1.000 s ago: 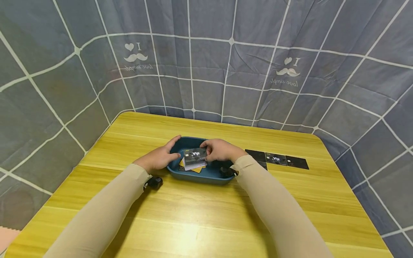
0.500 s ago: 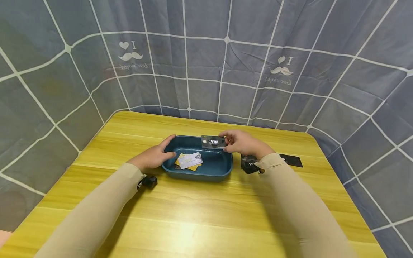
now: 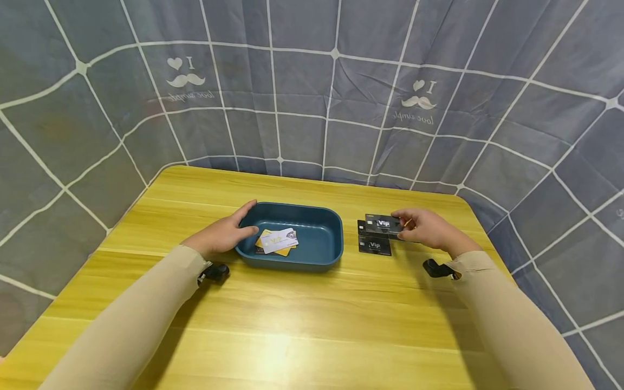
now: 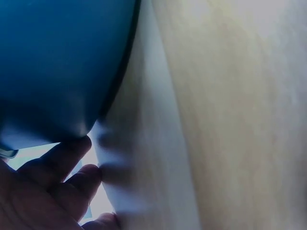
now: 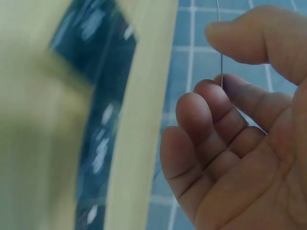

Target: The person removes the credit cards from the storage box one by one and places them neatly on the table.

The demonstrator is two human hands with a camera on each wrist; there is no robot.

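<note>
Item one, my left hand [image 3: 221, 236]: it rests against the left end of the blue tray [image 3: 319, 259], fingers [image 4: 72, 165] laid along the outer wall and thumb over the rim, gripping lightly; I judge this hold is there to keep the tray from sliding on the counter [image 3: 302, 325]. The left wrist view confirms fingertips touching the tray's curved wall where it meets the wood. Item two, tray contents: a white card [image 3: 278, 241] lying askew on top of a yellow card [image 3: 284, 251], both flat on the tray floor toward its left side. Item three, my right hand [image 3: 428, 229]: held just above the counter to the right of the tray, thumb and fingers pinching the right edge of a black card [image 3: 383, 223] marked Vip. The card is carried face up and nearly level, which I judge suits laying it flat. The right wrist view shows the thumb pressed against the card's thin edge, the other fingers loosely curled beneath. Item four, on the counter under and just beside the held card: another black card [image 3: 374, 246] with the same marking lies flat, and the corner of a further dark one peeks out at its upper left. Item five, surroundings: a grey checked cloth [image 3: 312, 97] hangs behind the counter.
</note>
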